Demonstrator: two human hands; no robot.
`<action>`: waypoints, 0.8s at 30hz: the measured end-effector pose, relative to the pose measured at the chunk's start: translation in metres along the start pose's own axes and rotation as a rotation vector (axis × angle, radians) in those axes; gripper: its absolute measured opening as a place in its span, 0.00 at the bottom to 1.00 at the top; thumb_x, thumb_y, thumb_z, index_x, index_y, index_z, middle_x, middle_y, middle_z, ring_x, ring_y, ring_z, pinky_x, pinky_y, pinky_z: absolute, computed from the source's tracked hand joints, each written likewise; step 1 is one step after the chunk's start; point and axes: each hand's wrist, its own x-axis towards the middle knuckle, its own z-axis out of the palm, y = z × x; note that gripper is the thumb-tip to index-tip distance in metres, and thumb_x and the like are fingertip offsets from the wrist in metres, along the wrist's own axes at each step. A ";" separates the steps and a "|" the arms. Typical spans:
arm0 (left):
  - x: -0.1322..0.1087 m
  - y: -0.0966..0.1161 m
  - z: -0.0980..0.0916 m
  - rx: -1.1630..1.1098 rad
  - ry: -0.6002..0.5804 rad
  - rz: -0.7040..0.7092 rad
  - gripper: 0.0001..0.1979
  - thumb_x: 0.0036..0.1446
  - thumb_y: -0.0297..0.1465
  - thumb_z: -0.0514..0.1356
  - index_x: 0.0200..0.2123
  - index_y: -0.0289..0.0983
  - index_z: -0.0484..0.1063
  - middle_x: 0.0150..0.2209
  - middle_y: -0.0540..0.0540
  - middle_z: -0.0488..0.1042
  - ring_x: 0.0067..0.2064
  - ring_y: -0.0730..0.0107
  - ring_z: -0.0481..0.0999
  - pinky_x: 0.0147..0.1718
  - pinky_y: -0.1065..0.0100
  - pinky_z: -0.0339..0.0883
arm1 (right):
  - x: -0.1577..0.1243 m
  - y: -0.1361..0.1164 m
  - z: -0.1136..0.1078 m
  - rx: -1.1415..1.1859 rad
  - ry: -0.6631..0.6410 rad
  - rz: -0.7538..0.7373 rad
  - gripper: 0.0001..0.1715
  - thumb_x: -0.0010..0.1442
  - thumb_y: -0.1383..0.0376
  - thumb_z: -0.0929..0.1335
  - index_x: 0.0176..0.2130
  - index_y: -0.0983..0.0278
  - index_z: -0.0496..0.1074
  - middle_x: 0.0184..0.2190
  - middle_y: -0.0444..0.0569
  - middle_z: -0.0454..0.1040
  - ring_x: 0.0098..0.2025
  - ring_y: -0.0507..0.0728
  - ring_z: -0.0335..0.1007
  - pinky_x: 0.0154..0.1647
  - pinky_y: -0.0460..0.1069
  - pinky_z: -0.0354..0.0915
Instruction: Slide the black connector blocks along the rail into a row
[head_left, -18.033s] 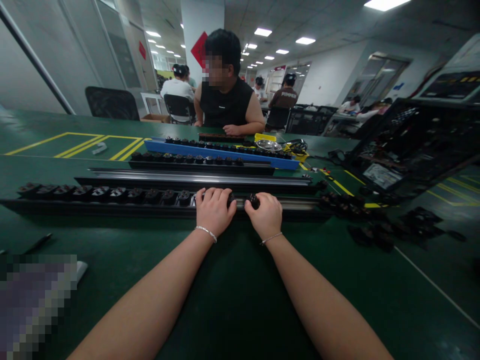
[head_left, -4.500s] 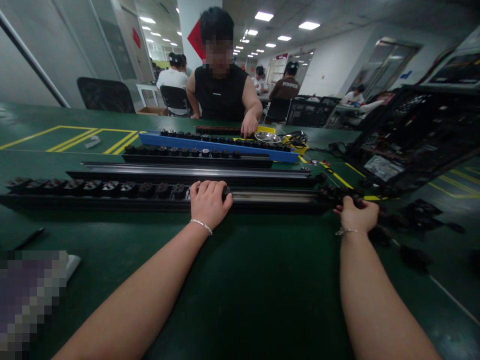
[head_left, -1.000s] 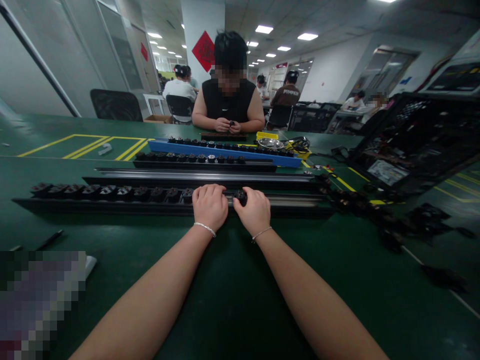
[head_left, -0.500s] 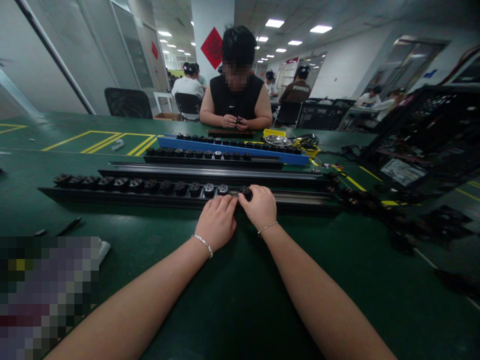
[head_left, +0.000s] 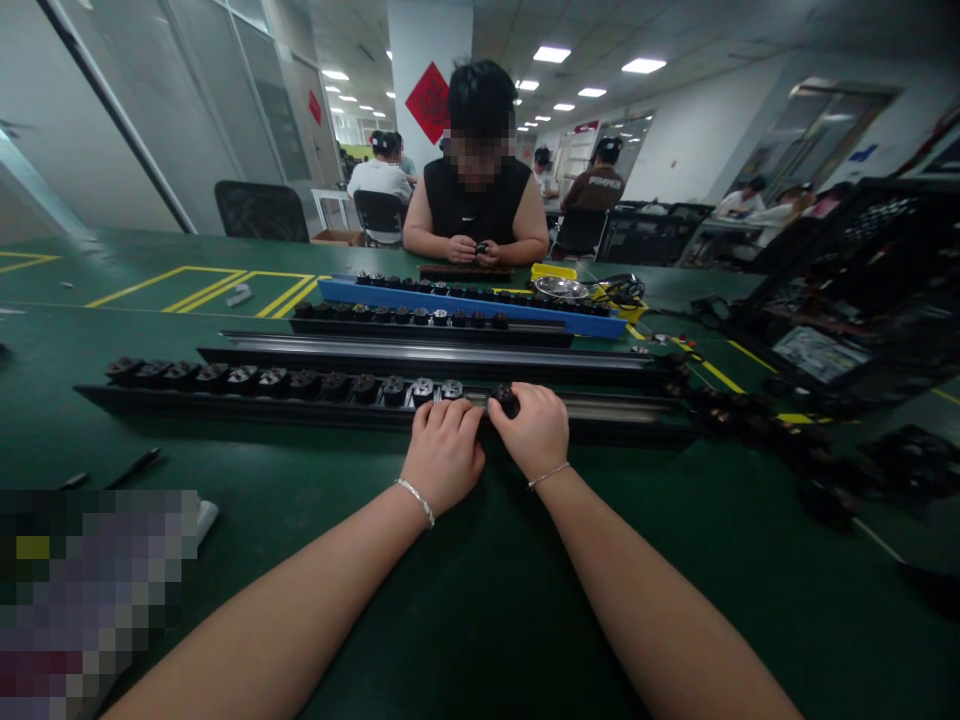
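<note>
A long black rail (head_left: 247, 412) lies across the table before me, with a row of round black socket modules (head_left: 334, 386) in its channel. My right hand (head_left: 536, 425) pinches one more black socket module (head_left: 505, 400) over the channel, a short gap to the right of the row. Whether that module touches the channel floor is hidden by my fingers. The fingers of my left hand (head_left: 448, 445) curl over the rail's front edge, just below the last modules of the row. To the right of my right hand, the rail's pale channel (head_left: 622, 411) shows bare.
Behind lie another black rail (head_left: 420, 352), a shorter one with modules (head_left: 360, 322), and a loaded blue rail (head_left: 480, 308). A metal bowl (head_left: 561, 288) stands beyond. Dark loose parts (head_left: 739, 412) trail off right. Across the table a person (head_left: 480, 200) handles a small dark part.
My right hand and its module have shifted slightly right, widening the gap to the row. My left hand remains on the rail's front edge. The whole view has moved a little.
</note>
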 end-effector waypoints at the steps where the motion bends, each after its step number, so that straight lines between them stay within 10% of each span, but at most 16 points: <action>1: 0.000 0.000 0.000 -0.002 0.001 -0.003 0.18 0.52 0.29 0.55 0.48 0.38 0.66 0.48 0.41 0.69 0.51 0.55 0.64 0.54 0.53 0.53 | 0.000 0.000 0.000 0.004 -0.001 -0.001 0.16 0.54 0.57 0.64 0.36 0.65 0.73 0.39 0.52 0.75 0.44 0.60 0.66 0.48 0.53 0.56; 24: 0.001 0.000 0.001 -0.017 0.009 -0.016 0.17 0.51 0.29 0.55 0.47 0.38 0.67 0.47 0.42 0.69 0.50 0.54 0.64 0.52 0.55 0.55 | 0.000 0.007 -0.002 -0.038 0.044 0.043 0.14 0.53 0.58 0.64 0.35 0.64 0.72 0.36 0.52 0.75 0.41 0.60 0.66 0.47 0.53 0.56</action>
